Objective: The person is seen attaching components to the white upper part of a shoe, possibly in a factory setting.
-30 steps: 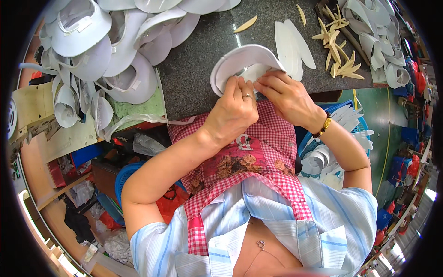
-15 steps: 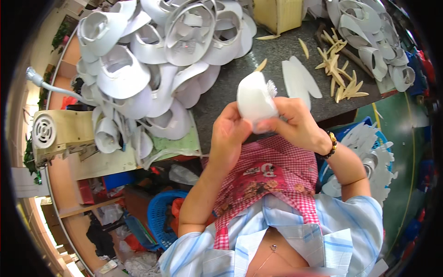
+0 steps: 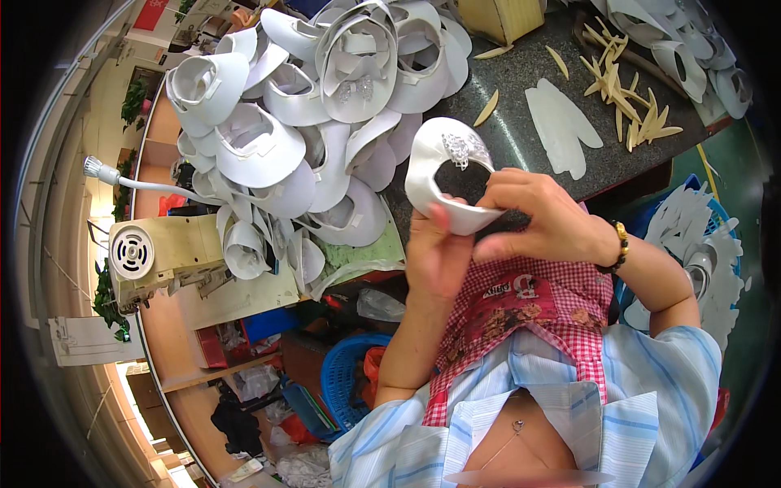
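Both hands hold up a white shoe upper (image 3: 443, 175) with a sparkling rhinestone ornament on its front. My left hand (image 3: 435, 252) grips its lower rim from below, thumb over the edge. My right hand (image 3: 541, 215) pinches the rim on the right side, fingers curled over it; a beaded bracelet sits on that wrist. The piece is raised above the near edge of the dark worktable (image 3: 521, 138), in front of my red checked apron.
A big heap of white shoe uppers (image 3: 309, 122) covers the table's left. Flat white cut pieces (image 3: 561, 126) and several tan strips (image 3: 626, 93) lie to the right. A sewing machine (image 3: 159, 256) stands at left, a blue basket (image 3: 346, 382) below, more white pieces (image 3: 708, 252) at right.
Both hands lifted the white upper off the table toward me and turned it, so its ornament now faces up. My view swung left toward the heap.
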